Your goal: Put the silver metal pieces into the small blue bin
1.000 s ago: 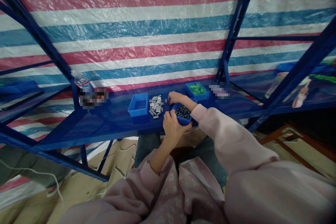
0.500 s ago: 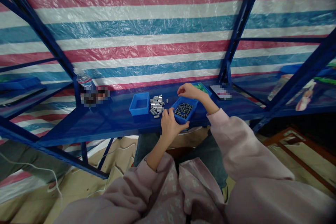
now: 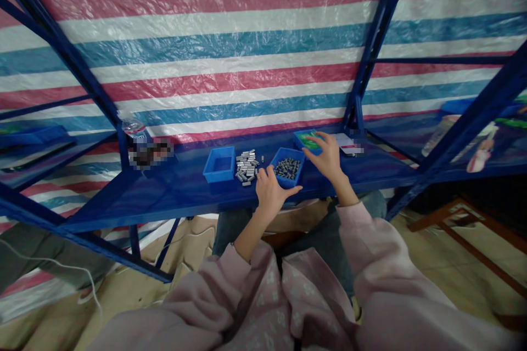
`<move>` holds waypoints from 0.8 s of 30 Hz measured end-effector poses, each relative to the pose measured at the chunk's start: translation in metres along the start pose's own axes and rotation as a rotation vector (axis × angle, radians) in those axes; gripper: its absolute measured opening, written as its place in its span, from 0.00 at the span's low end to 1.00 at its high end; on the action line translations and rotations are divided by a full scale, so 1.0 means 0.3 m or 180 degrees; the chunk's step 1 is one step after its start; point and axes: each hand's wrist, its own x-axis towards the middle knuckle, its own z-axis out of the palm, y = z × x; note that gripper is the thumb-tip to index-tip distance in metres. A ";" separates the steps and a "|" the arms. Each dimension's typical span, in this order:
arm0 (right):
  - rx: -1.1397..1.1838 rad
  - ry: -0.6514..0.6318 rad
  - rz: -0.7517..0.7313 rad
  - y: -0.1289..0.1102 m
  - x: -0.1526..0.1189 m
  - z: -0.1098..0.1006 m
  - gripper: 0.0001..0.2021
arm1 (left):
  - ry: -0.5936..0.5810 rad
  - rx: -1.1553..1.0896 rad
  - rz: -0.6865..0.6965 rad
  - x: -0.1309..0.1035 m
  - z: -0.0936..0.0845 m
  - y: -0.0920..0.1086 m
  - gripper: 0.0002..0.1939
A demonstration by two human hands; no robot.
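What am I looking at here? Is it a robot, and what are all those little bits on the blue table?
There's no robot here: these are a person's two bare hands. Every picture comes from one camera worn on that person's head, looking forward and down.

On the blue table is a loose pile of shiny silver pieces. A blue box sits to its left. To its right, another box has small dark pieces inside, and a box farther back has green ones.

The left hand is spread around the near corner of the dark-pieces box. The right hand is open by the green ones. I can't see anything held, though a tiny piece could be hidden.
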 end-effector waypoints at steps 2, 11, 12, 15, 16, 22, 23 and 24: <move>-0.0241 0.0256 0.0356 0.043 -0.024 0.016 0.25 | -0.0064 0.0049 -0.0015 0.015 0.009 0.012 0.51; -0.0120 0.0011 0.0662 0.169 -0.076 0.129 0.27 | -0.0399 0.0260 0.0376 0.095 0.078 0.053 0.40; -0.0075 0.0047 0.0641 0.176 -0.075 0.132 0.26 | -0.0407 0.0271 0.0406 0.104 0.088 0.058 0.38; 0.0040 0.0104 0.0556 0.192 -0.073 0.139 0.25 | -0.0469 0.0293 0.0478 0.129 0.119 0.072 0.32; 0.0078 0.0113 0.0530 0.196 -0.073 0.141 0.25 | -0.0496 0.0291 0.0492 0.137 0.127 0.076 0.30; 0.0461 0.0347 0.0420 0.208 -0.075 0.162 0.23 | -0.0646 0.0194 0.0441 0.179 0.154 0.082 0.25; 0.0501 0.0362 0.0393 0.208 -0.075 0.164 0.24 | -0.0674 0.0162 0.0450 0.185 0.157 0.080 0.25; 0.0523 0.0364 0.0366 0.208 -0.076 0.164 0.24 | -0.0699 0.0127 0.0457 0.189 0.160 0.078 0.25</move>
